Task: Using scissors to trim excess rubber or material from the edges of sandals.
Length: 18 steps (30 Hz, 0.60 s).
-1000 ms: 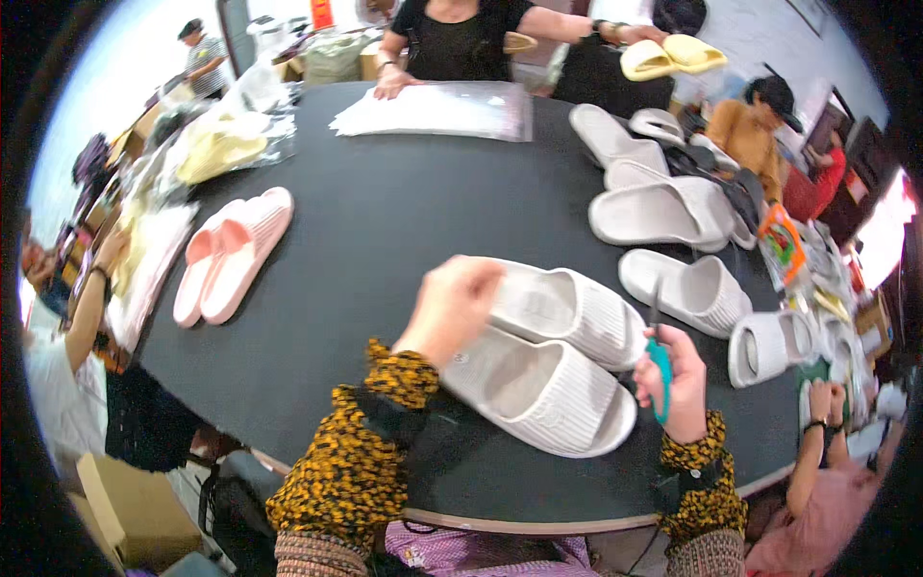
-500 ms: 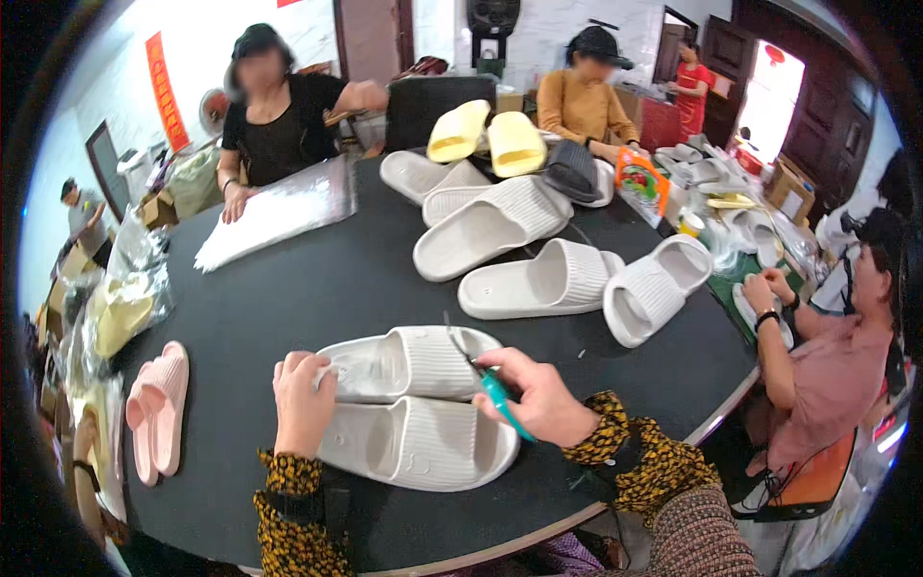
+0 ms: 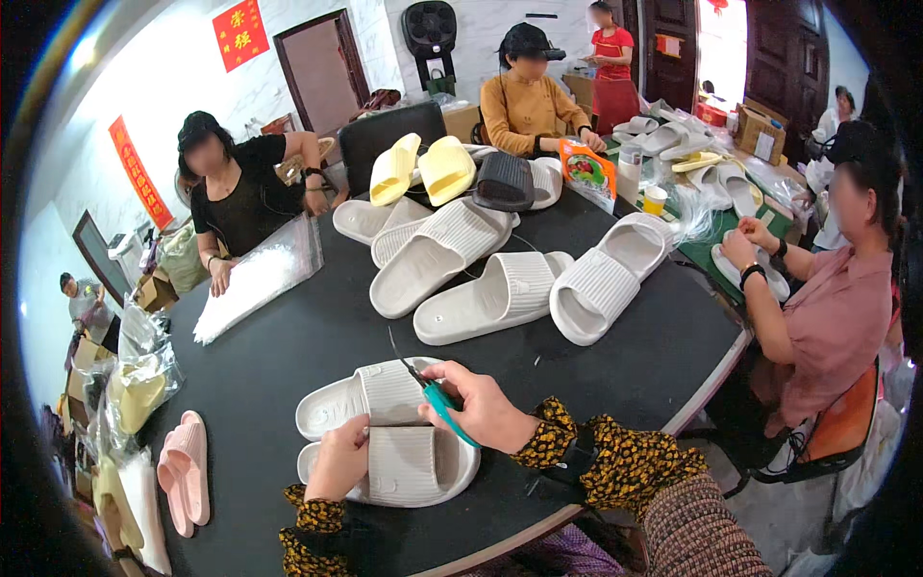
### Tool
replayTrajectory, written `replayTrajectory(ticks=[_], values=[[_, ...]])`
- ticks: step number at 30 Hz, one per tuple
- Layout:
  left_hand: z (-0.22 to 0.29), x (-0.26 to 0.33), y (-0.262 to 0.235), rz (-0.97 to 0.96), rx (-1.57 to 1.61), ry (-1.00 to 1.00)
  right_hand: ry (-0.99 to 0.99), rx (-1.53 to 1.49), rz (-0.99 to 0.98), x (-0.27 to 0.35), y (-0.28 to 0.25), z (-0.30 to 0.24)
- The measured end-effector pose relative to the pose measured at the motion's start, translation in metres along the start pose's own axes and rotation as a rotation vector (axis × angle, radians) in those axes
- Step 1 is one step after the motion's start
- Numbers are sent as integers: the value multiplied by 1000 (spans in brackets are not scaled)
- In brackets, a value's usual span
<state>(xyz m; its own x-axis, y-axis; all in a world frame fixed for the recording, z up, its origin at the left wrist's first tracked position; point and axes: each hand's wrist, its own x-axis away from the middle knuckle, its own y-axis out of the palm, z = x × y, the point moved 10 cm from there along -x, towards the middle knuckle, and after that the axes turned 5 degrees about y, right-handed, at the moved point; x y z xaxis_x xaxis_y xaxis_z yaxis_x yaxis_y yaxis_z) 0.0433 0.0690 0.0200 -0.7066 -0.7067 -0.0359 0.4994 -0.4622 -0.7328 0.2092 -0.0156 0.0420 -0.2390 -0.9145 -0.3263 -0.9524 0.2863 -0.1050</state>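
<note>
Two pale grey slide sandals lie side by side at the near edge of the dark round table (image 3: pixel 317 327). My left hand (image 3: pixel 338 459) rests on the nearer sandal (image 3: pixel 404 466), pinning its strap. My right hand (image 3: pixel 486 412) grips small snips with a teal handle (image 3: pixel 437 396), their thin blades pointing up and away over the farther sandal (image 3: pixel 361 399). Both forearms wear sleeves in a yellow and black pattern.
More grey sandals (image 3: pixel 490 293) lie across the table's middle, with a yellow pair (image 3: pixel 423 168) at the back. A pink pair (image 3: pixel 183 471) sits at the left edge. A stack of clear plastic bags (image 3: pixel 255 279) lies before a seated person in black. Other people sit at the right and far side.
My view has swung to the right, bringing the people at the far and right sides into sight. Both hands stay on the same pair of sandals, the right still gripping the snips.
</note>
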Motion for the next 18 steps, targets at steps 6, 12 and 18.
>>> replayTrajectory(ticks=[6, 12, 18], values=[[14, -5, -9, 110, -187, 17, 8, -222, 23, 4, -10, -20], [57, -35, -21, 158, -289, 83, 141, -581, 16, 14, -31, -48], [101, -95, -23, 264, -271, 223, 22, -735, 39, 21, -54, -71]])
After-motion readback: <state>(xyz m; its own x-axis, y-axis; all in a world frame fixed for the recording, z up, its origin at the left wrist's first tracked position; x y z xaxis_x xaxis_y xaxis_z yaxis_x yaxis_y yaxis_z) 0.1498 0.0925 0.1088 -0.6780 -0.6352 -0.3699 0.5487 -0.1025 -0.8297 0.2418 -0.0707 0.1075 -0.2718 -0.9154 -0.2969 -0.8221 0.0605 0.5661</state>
